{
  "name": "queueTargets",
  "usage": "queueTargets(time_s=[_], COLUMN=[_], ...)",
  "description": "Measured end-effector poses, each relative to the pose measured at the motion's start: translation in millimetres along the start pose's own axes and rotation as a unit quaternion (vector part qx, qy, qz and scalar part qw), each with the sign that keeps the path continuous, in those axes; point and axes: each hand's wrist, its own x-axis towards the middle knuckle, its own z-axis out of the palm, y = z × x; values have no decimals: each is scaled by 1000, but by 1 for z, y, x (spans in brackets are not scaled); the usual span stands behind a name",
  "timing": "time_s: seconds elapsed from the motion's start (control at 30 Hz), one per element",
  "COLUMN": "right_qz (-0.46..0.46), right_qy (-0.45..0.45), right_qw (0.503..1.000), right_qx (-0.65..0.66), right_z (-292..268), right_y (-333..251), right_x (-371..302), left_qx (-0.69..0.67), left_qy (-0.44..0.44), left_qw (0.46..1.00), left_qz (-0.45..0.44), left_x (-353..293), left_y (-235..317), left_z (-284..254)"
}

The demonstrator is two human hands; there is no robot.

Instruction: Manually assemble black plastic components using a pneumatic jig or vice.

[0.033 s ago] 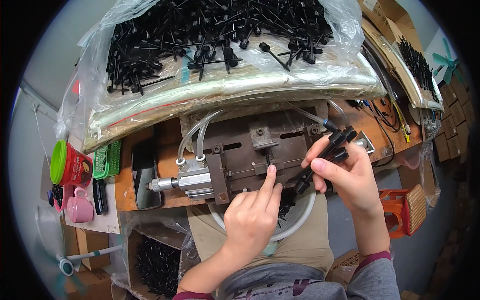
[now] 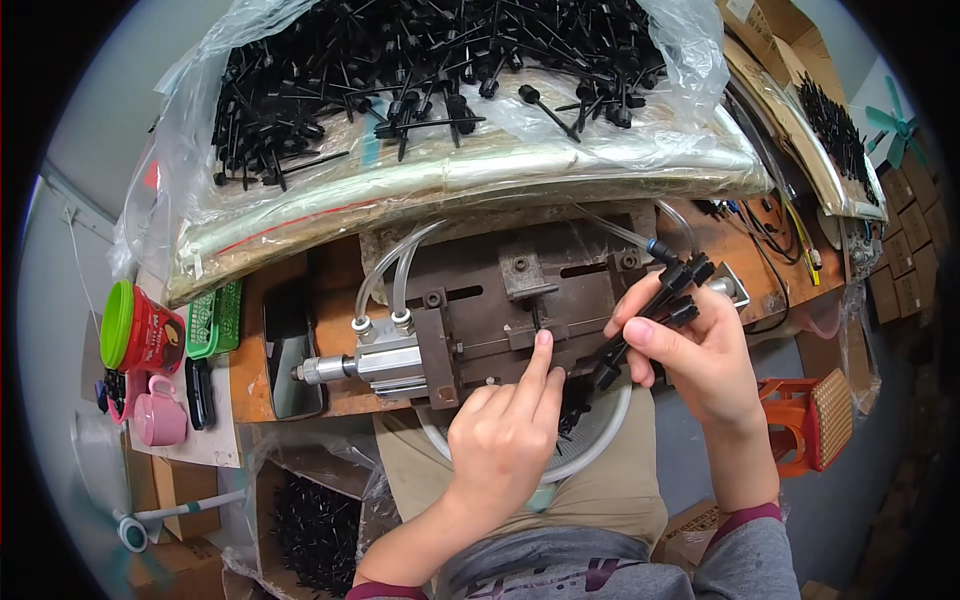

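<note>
My left hand (image 2: 505,440) reaches up to a dark metal jig (image 2: 470,270). Its index finger is stretched out, the tip at the lower end of a thin black piece (image 2: 536,316) seated in the jig's middle; the other fingers are bent and hold nothing that I can see. My right hand (image 2: 715,365) is closed round several black plastic stems with thick ribbed heads (image 2: 672,285), to the right of the jig. The stems point different ways, and the fingers partly hide them. A silver air cylinder (image 2: 392,370) is fixed at the jig's left.
Behind the jig, a plastic-lined tray (image 2: 460,180) holds a heap of similar black stems. A phone (image 2: 292,365), pink cup (image 2: 160,415) and green basket (image 2: 212,325) lie left. A pale-rimmed round container (image 2: 600,450) sits at my lap. An orange stool (image 2: 790,425) stands right.
</note>
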Motion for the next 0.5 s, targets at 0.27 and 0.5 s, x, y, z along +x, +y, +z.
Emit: queueTargets(time_s=[0.27, 0.5], right_qz=[34, -534], right_qy=[6, 34], right_qw=[998, 722], right_qx=[60, -438], right_z=[5, 6], right_y=[10, 44], right_x=[-7, -19], left_qx=[-81, -498], left_qy=[-57, 14], left_qw=[995, 836], left_qz=[-30, -229], left_x=[0, 2], left_y=[-9, 13], left_z=[-17, -57])
